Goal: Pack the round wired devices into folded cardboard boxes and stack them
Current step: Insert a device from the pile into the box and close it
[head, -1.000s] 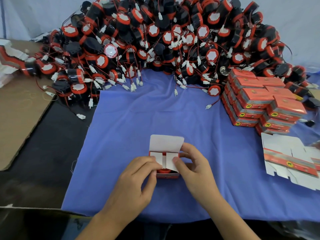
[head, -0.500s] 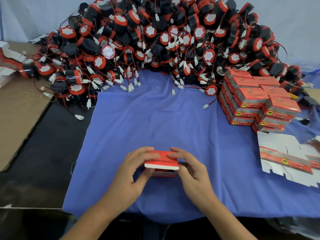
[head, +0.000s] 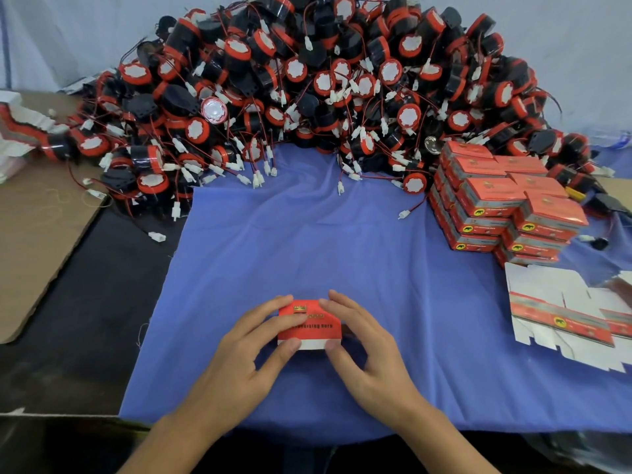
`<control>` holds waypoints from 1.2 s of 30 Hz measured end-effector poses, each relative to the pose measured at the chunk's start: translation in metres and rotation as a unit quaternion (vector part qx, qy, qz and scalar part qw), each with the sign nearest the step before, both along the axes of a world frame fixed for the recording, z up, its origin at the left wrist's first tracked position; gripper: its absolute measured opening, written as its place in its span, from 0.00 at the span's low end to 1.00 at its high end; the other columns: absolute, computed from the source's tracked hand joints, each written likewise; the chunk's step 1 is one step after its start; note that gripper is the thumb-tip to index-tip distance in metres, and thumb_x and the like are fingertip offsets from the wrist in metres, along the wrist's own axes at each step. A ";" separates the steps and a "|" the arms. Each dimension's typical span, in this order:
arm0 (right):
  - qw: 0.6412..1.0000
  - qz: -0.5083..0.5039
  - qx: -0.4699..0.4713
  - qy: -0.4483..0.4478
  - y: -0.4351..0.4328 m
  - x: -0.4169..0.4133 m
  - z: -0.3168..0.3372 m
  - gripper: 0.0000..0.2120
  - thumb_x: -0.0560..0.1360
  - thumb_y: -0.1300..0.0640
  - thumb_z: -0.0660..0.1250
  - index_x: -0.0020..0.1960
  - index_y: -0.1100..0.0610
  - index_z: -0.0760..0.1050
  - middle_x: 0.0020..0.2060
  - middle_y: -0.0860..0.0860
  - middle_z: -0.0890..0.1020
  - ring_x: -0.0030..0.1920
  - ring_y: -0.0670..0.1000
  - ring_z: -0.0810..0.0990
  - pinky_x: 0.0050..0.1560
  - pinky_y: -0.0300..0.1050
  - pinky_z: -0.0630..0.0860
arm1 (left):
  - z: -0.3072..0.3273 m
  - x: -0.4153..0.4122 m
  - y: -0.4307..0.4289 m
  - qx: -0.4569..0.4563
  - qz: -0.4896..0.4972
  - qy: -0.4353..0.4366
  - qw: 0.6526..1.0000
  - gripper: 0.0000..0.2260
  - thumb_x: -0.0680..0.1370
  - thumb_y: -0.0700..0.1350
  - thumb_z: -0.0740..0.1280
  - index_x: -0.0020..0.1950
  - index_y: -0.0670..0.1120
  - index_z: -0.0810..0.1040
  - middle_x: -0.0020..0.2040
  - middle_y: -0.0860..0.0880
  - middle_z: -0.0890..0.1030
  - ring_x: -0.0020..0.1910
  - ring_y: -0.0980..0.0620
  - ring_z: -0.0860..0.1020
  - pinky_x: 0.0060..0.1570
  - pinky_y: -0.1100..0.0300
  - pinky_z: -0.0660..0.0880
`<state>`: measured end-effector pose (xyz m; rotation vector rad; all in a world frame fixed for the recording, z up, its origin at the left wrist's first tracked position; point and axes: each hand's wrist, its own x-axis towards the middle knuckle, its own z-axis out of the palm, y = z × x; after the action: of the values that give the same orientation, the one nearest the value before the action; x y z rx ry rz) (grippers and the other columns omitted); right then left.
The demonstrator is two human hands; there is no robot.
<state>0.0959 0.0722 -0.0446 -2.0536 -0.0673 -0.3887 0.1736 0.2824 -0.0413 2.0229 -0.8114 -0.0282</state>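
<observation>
Both hands, left [head: 239, 357] & right [head: 369, 354], grip clamped on current box [head: 309, 325], lid down. Stack [head: 506, 203] approx. a dozen done; device pile [head: 307, 83] mostly left.

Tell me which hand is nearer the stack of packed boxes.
Right. The right hand grips the right end of the red box, on the side toward the stack of packed boxes at far right. The left hand holds the box's left end, farther away.

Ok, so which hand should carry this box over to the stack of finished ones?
Probably the right hand: it already grips the box, and the stack sits on that side, so the left hand would have to cross over.
</observation>
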 end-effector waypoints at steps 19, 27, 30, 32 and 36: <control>0.998 -0.037 -0.025 -0.050 0.004 0.002 -0.004 0.17 0.81 0.61 0.67 0.69 0.52 0.80 0.74 0.43 0.74 0.72 0.44 0.74 0.70 0.39 0.71 | -0.002 0.000 0.001 0.056 0.011 -0.155 0.986 0.19 0.83 0.54 0.63 0.71 0.50 0.79 0.71 0.54 0.77 0.74 0.55 0.71 0.72 0.60 0.68; 0.998 -0.037 0.008 -0.045 0.002 0.004 -0.007 0.17 0.82 0.61 0.65 0.68 0.50 0.80 0.72 0.41 0.76 0.71 0.44 0.76 0.68 0.38 0.73 | 0.005 0.003 0.000 0.019 0.012 -0.096 0.995 0.16 0.82 0.54 0.64 0.69 0.56 0.80 0.69 0.60 0.76 0.71 0.57 0.72 0.70 0.67 0.66; 0.998 -0.044 0.012 -0.048 0.001 0.004 -0.006 0.16 0.82 0.61 0.66 0.67 0.49 0.81 0.70 0.41 0.77 0.70 0.44 0.76 0.68 0.36 0.72 | 0.004 0.004 0.000 0.034 -0.003 -0.086 0.996 0.16 0.82 0.54 0.64 0.70 0.58 0.78 0.70 0.62 0.74 0.71 0.56 0.72 0.70 0.68 0.64; 0.998 -0.045 0.017 -0.045 0.002 0.004 -0.005 0.16 0.82 0.61 0.66 0.67 0.48 0.81 0.70 0.40 0.77 0.70 0.44 0.76 0.67 0.36 0.73 | 0.004 0.005 0.002 0.033 -0.010 -0.041 0.999 0.15 0.82 0.54 0.65 0.69 0.62 0.77 0.71 0.63 0.72 0.72 0.56 0.71 0.70 0.69 0.64; 0.998 -0.045 0.023 -0.041 0.001 0.005 -0.004 0.16 0.83 0.60 0.65 0.67 0.47 0.81 0.70 0.40 0.77 0.70 0.44 0.77 0.67 0.37 0.73 | 0.006 0.010 0.003 -0.015 -0.041 0.059 0.997 0.18 0.79 0.51 0.67 0.68 0.66 0.76 0.71 0.62 0.71 0.73 0.56 0.71 0.71 0.56 0.70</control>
<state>0.1006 0.0734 -0.0489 -2.0007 -0.0156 -0.5261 0.1833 0.2854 -0.0355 1.9386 -0.8140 -0.1798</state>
